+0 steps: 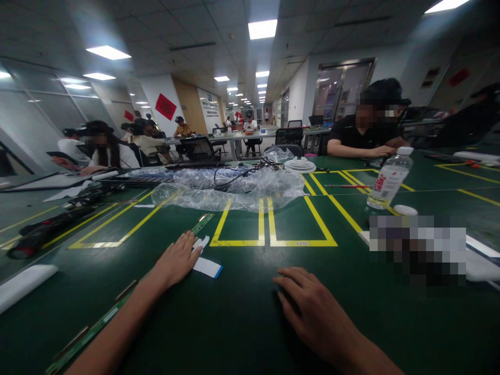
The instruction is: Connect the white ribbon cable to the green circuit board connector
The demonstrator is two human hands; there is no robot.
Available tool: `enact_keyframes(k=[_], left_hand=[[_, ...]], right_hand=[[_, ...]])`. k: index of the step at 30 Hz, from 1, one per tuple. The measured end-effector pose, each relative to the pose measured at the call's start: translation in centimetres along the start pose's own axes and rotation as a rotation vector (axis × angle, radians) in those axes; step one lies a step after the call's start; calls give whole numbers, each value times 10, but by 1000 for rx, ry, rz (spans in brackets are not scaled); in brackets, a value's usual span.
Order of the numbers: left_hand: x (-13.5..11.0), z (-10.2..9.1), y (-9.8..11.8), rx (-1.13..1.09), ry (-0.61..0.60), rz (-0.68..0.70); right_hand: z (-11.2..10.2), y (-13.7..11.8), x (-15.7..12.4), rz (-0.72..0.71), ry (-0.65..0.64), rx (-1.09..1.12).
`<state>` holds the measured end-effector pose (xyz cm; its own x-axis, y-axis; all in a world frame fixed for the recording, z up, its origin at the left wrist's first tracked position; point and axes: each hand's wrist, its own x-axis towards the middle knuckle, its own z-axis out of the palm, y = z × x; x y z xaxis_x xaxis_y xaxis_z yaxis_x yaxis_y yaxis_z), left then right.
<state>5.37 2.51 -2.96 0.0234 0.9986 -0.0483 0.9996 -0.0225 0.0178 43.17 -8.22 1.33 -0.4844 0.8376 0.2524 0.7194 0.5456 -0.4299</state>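
Note:
A long, narrow green circuit board (pixel 202 224) lies slantwise on the green table, passing under my left hand and forearm. My left hand (pixel 180 259) rests flat on it with the fingers stretched forward, their tips over the board. From beneath the fingers and thumb comes a white flat ribbon cable (pixel 208 267) with a blue end; where it joins the board is hidden. To the right, my right hand (pixel 307 299) is low over the table, fingers loosely bent and apart, holding nothing. Whether its fingertips touch the surface is hard to tell.
Clear plastic wrap (pixel 234 187) with black cables spreads across the table ahead. A water bottle (pixel 390 179) and its neighbouring white round lid (pixel 405 210) stand right. Black tools (pixel 50 226) lie left. A person in black (pixel 359 133) sits opposite; others work farther back.

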Motion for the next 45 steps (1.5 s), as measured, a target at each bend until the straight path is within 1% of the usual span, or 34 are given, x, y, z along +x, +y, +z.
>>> enact_keyframes(k=[5, 7, 9, 13, 15, 18, 20, 22, 23, 25, 27, 29, 31, 33, 35, 36, 38, 41, 45], left_hand=[[-3, -5, 4, 38, 34, -60], [-5, -10, 7, 55, 60, -66], [-8, -17, 13, 72, 98, -42], [-16, -28, 32, 76, 137, 92], [-22, -27, 46, 63, 141, 178], [-32, -19, 69, 9, 162, 336], [-38, -15, 82, -46, 151, 432], [-43, -16, 92, -85, 130, 487], [-44, -17, 94, -89, 132, 493], [-46, -23, 95, -51, 154, 446], [-47, -29, 88, 36, 161, 312], [-46, -33, 75, 122, 95, 150], [-45, -35, 60, 161, -4, 43], [-44, -35, 49, 158, -83, 10], [-44, -33, 46, 144, -114, 16], [-45, -32, 48, 135, -118, 38], [-47, -31, 60, 114, -115, 117], [-53, -30, 87, 68, -102, 283], [-66, -27, 122, -28, -58, 463]], right_hand=[[0, -1, -1, -7, -7, 2], [-1, -2, -2, -6, -10, 5], [-2, -2, -2, -5, -8, 11], [-2, -2, -1, -1, 4, 19], [-2, -2, -1, -3, 7, 20], [0, -3, -1, -10, 9, 19], [0, -3, -1, -17, 15, 22], [0, -3, 0, -22, 23, 25], [0, -3, 0, -22, 23, 26], [-1, -3, 0, -17, 19, 27], [-2, -3, -1, -13, 15, 28], [-2, -3, -1, -13, 10, 29], [-2, -4, -1, -14, 8, 31], [-3, -4, -1, -14, 12, 35], [-3, -4, -2, -12, 15, 39], [-3, -4, -2, -12, 13, 40], [-3, -3, -1, -10, 6, 39], [-1, -4, -1, -11, 4, 36], [0, -7, -1, -16, 3, 29]])
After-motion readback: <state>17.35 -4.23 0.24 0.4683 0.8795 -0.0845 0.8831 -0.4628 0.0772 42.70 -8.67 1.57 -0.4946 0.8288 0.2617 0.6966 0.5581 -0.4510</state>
